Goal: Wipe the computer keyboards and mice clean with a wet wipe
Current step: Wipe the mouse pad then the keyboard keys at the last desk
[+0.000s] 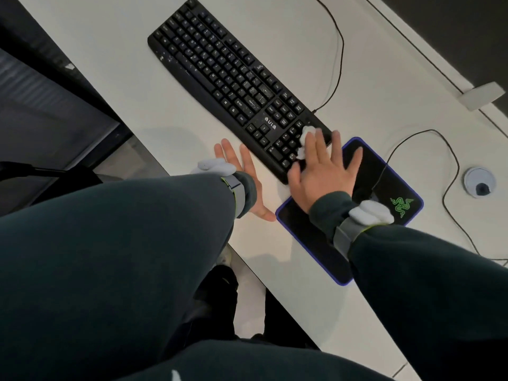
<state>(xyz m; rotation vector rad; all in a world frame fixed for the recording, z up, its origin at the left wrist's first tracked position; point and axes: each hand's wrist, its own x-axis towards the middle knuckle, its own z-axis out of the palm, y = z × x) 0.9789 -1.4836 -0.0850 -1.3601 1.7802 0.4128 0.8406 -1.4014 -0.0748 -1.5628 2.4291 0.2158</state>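
Black corded keyboard (220,67), diagonal across white surface (123,100), number-pad end nearest. On that end: crumpled white wet wipe (306,136), pinned under straight fingers of right grip (324,171), open and flat, pressing, not curled round it. Heel of same grip over black purple-edged mouse mat (308,237), just right of keyboard. Left grip (247,171) open too, flat on surface, fingers spread, just beside keyboard's near edge. White specks across several keys. Grey wrist bands (346,235) over dark green sleeves (110,243).

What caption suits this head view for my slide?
Right hand presses a wet wipe onto the black keyboard at its number-pad end; left hand rests on the white desk.
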